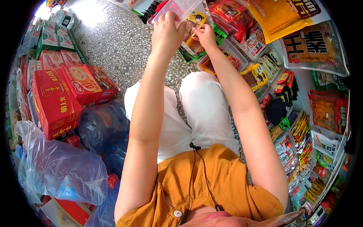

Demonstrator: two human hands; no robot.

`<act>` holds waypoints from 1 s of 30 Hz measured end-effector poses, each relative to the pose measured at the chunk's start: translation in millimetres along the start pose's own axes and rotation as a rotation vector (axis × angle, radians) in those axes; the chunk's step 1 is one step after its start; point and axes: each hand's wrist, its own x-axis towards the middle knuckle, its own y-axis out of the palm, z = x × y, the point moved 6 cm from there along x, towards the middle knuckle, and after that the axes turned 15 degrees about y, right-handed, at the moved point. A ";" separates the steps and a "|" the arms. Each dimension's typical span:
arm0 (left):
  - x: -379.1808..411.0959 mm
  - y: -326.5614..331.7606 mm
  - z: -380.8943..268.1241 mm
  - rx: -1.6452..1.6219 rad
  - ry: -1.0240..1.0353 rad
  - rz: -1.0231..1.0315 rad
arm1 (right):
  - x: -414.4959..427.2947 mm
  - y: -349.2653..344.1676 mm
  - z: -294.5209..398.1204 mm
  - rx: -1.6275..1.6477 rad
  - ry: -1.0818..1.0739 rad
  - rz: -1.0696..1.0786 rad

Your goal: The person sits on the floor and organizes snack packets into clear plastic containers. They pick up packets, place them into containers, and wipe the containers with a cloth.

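Observation:
My left hand (168, 35) grips a translucent plastic box (188, 7), tilted beyond my knees. A yellow snack packet (197, 17) with a printed cartoon face shows at the box. My right hand (206, 36) has its fingers bent against the packets there, pinching the edge of the yellow one. Whether that packet lies fully inside the box cannot be told. Below the hands are green-edged snack packets (192, 55). A clear bin (243, 58) holding more packets stands by my right forearm.
Red drink cartons (55, 99) and large plastic-wrapped bottles (103, 124) stand on the left. A clear plastic bag (62, 164) covers goods nearer me. Shelves on the right hold bagged snacks (324, 112); a large yellow bag (279, 21) hangs above. Speckled floor (113, 37) lies ahead.

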 end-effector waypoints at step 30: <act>-1.3 -5.2 -4.1 0.004 -0.013 -0.023 | -19.5 -111.2 -42.6 -1.139 0.502 0.133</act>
